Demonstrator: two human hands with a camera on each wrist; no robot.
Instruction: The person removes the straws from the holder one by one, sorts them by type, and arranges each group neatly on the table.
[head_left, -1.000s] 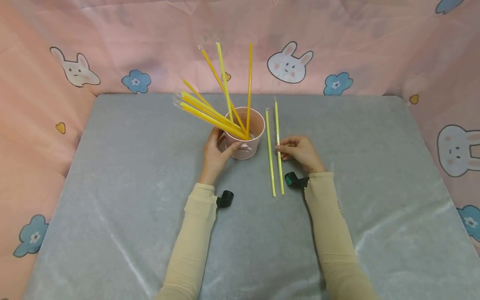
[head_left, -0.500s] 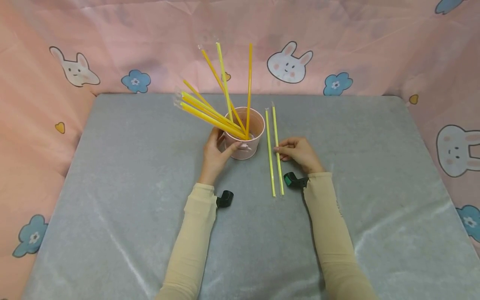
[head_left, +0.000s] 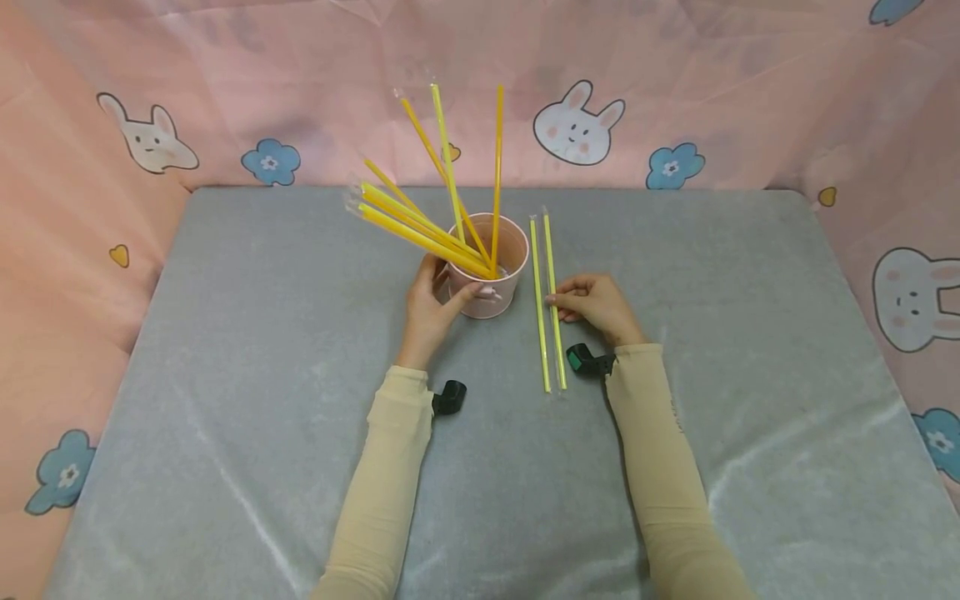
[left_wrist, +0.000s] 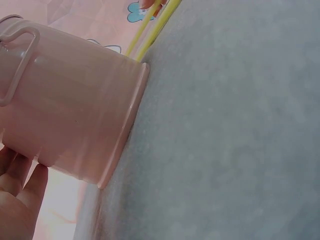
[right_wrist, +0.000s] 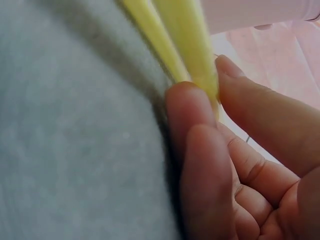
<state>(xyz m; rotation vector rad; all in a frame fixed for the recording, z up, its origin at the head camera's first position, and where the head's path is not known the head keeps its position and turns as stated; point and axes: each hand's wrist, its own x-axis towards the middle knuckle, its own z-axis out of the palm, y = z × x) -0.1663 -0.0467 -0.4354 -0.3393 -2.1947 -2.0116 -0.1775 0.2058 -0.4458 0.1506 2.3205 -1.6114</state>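
My left hand [head_left: 431, 317] holds a small pink bucket [head_left: 504, 293] from its left side, thumb on the front and fingers behind it. Several yellow and orange straws [head_left: 422, 233] in clear wrappers stand in the bucket, most of them leaning left. To the bucket's right, two yellow straws lie lengthwise on the table, nearly parallel. My right hand [head_left: 600, 307] pinches the right-hand straw [head_left: 558, 350] near its middle, between thumb and fingers. The left-hand straw [head_left: 539, 312] lies untouched beside it. In the right wrist view, the thumb [right_wrist: 265, 110] and fingertips meet at the yellow straws.
Grey cloth covers the table [head_left: 300, 467]. A pink curtain [head_left: 337, 92] printed with rabbits and flowers hangs behind it and along both sides. Small black cameras [head_left: 450, 397] sit at both wrists.
The pinched straw's far end has swung slightly left, closer to the other straw, with my right hand shifting a little left. My left hand and the bucket have stayed put.
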